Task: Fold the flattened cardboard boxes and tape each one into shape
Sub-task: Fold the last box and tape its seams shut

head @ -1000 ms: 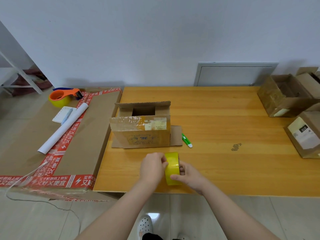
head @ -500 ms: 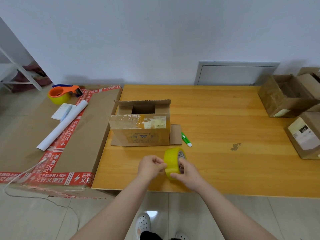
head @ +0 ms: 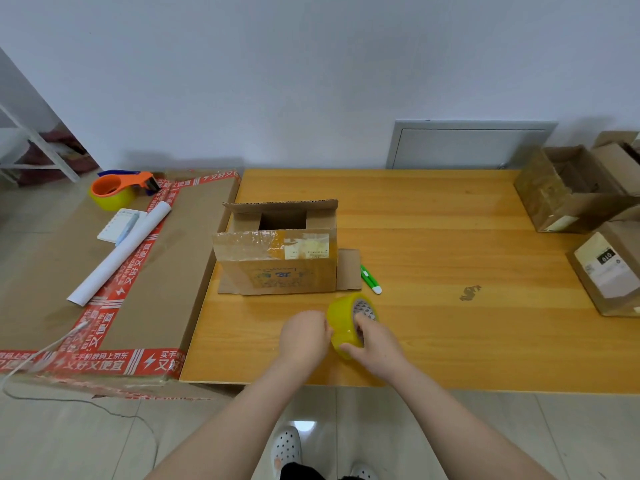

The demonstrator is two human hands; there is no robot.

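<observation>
A yellow tape roll (head: pixel 343 315) is held upright just above the wooden table (head: pixel 450 323), near its front edge. My right hand (head: pixel 375 344) grips the roll, with fingers reaching into its core. My left hand (head: pixel 304 336) is curled against the roll's left face, pinching at the tape there; the tape end itself is hidden. Behind the hands stands a brown cardboard box (head: pixel 277 261) with its top flaps open and old clear tape and a label on its front. A green and white utility knife (head: pixel 370 279) lies to the right of the box.
A large flat cardboard sheet (head: pixel 145 271) edged with red printed tape lies to the left, bearing an orange tape dispenser (head: pixel 119 188), a notepad with a pen (head: pixel 121 225) and a white paper roll (head: pixel 117 259). Folded cardboard boxes (head: pixel 568 188) stand at the table's right edge.
The roll has turned so that its core now faces right and toward me. Both hands shifted slightly away from me with it, the left hand staying at the roll's left face.
</observation>
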